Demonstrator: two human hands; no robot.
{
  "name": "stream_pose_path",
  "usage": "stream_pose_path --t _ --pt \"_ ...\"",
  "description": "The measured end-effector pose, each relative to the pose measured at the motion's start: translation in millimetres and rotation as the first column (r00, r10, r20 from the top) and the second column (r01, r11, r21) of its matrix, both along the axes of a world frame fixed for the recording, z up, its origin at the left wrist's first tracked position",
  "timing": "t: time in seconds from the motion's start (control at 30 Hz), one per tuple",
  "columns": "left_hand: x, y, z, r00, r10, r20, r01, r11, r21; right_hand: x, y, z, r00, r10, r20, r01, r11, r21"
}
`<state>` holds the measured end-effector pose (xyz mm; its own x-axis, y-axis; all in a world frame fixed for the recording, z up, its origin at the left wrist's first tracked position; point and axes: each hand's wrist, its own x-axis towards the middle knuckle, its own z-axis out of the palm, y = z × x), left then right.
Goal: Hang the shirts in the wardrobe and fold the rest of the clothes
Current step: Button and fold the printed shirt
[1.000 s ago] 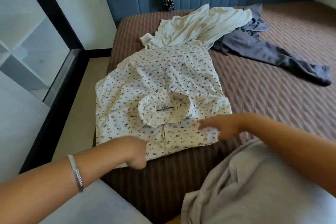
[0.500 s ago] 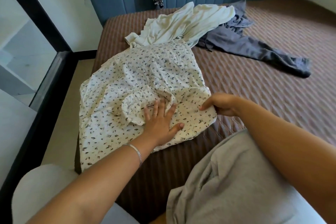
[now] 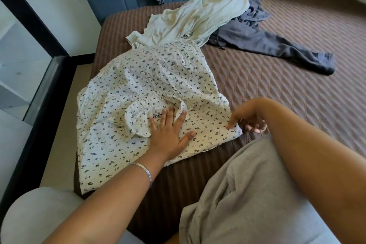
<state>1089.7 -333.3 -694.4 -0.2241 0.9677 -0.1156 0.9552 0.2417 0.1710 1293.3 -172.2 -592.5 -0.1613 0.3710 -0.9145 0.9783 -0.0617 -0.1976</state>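
A: Printed shirt [image 3: 150,93] lies flat on the bed [image 3: 287,77], collar [image 3: 138,117] toward you, tail running away toward the headboard, near sleeve side spilling off the bed's left edge.

B: Hands?

A: Your left hand [image 3: 168,132] is flat on the collar, fingers straight and spread, pressing. Your right hand [image 3: 247,117] is at the shirt's right near corner, fingertips on the edge; can't tell if it pinches.

B: Next move?

A: Probably a lift by the shoulders for hanging. Long axis points away from you, so both hands sit at the right end. Cream top [image 3: 194,18] and grey trousers [image 3: 267,41] wait beyond.
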Motion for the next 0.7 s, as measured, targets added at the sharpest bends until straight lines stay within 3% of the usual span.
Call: stream_pose_path --t 0.1,0.2,0.27,0.33,0.37,0.43,0.5,0.57,0.7 --pt "-1 1 1 1.000 -0.001 0.004 0.001 1.000 0.005 -1 2 5 0.998 0.060 0.025 -0.064 0.952 0.299" --pt "-3 1 6 0.998 -0.024 0.051 0.018 0.994 0.107 -11 -1 -1 0.988 0.062 -0.142 0.062 0.685 0.726" --pt "-4 2 10 0.999 -0.008 0.040 -0.001 0.978 0.210 -26 -13 -3 0.949 0.201 -0.244 0.114 0.502 0.858" --pt "-6 2 9 1.000 0.031 -0.006 -0.029 0.977 0.211 -42 -23 -10 0.889 0.419 -0.187 0.023 0.366 0.930" --pt "-7 1 7 0.999 0.048 -0.025 -0.044 0.986 0.160 -48 -26 -16 0.854 0.505 -0.128 -0.066 0.348 0.935" --pt "-9 1 2 0.997 0.075 -0.030 -0.074 0.997 0.036 -50 -23 -35 0.802 0.598 0.019 -0.306 0.382 0.872" --pt "-10 2 -2 0.996 0.083 -0.022 -0.083 0.996 -0.011 -44 -18 -54 0.783 0.609 0.128 -0.506 0.503 0.701" --pt "-10 3 -3 0.997 0.078 -0.019 -0.078 0.997 -0.011 -39 -13 -61 0.811 0.576 0.103 -0.527 0.640 0.559" --pt "-10 3 -3 0.997 0.075 -0.035 -0.076 0.997 -0.012 -42 -13 -57 0.826 0.558 0.075 -0.507 0.679 0.532"
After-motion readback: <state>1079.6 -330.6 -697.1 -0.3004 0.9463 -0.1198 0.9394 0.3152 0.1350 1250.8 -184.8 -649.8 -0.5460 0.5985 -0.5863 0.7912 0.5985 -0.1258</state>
